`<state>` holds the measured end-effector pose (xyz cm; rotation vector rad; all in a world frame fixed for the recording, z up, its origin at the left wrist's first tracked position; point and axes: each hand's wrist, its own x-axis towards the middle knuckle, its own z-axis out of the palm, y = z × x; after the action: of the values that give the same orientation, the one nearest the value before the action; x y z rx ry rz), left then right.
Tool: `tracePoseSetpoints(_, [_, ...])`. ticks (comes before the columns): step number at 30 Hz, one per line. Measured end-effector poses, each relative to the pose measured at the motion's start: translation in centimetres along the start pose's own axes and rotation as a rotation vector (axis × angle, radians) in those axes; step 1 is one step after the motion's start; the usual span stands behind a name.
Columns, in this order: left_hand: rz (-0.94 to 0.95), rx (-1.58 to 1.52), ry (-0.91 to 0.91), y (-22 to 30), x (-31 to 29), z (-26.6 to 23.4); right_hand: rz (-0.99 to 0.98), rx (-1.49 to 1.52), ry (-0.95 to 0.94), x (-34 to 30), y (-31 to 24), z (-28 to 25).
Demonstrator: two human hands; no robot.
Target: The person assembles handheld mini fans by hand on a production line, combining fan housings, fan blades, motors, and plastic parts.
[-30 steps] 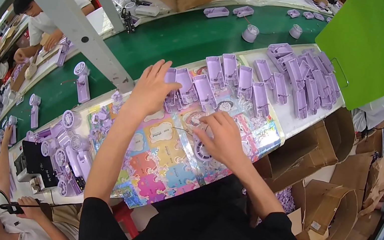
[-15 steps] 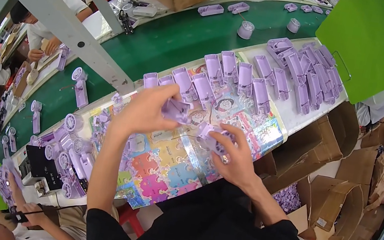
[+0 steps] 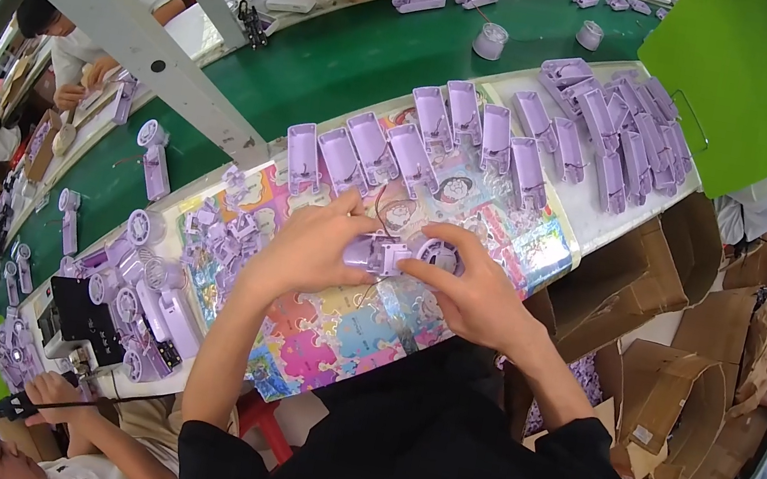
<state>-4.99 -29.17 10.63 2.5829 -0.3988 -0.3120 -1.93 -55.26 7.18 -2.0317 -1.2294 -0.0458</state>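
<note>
Over a colourful puzzle-patterned mat (image 3: 313,355), my two hands meet at one light purple plastic assembly. My left hand (image 3: 306,245) is closed on a purple handle shell (image 3: 361,254), its fingers covering much of it. Fingers and thumb of my right hand (image 3: 480,298) grip a round purple fan head (image 3: 440,255) with a spoked opening. The two parts touch or nearly touch; whether they are joined I cannot tell. Just beyond my hands stands a row of open purple handle shells (image 3: 366,147), some with thin wires. Small purple parts (image 3: 226,242) lie left of my left forearm.
A green conveyor belt (image 3: 331,68) carries scattered purple parts along the far side. More shells (image 3: 624,138) pile up at right. Assembled fans (image 3: 141,295) lie left, near a co-worker's hands (image 3: 58,398). A metal post (image 3: 135,25) rises far left; cardboard boxes (image 3: 625,280) stand right.
My hands have come together, bringing the handle shell against or close to the fan head. My left hand has moved lower and nearer. The co-worker's hands at lower left have shifted.
</note>
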Motion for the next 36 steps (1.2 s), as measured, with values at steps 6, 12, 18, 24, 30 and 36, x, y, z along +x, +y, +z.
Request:
tracePoseSetpoints(6, [-0.018, -0.03, 0.137, 1.0, -0.1, 1.3, -0.004, -0.069, -0.1, 0.8, -0.4, -0.8])
tracePoseSetpoints(12, [-0.085, -0.099, 0.139, 1.6, -0.2, 0.9, 0.004, -0.183, -0.044, 0.9, -1.3, -0.9])
tracePoseSetpoints(18, [-0.082, -0.261, 0.246, 0.7, -0.2, 1.7, -0.058, -0.27, 0.019, 1.6, -1.7, -0.9])
tracePoseSetpoints(24, [-0.178, -0.446, 0.371, 0.2, 0.2, 3.2, -0.1, -0.316, 0.072, 2.8, -1.2, -1.3])
tracePoseSetpoints(30, [-0.231, -0.709, 0.457, -1.2, 1.9, 1.2, -0.007, -0.11, 0.508, 2.9, 3.1, 0.9])
tracePoseSetpoints(36, [-0.395, -0.81, 0.81, -10.3, 9.4, -4.5, 0.264, -0.096, 0.282, -0.9, 6.5, 7.5])
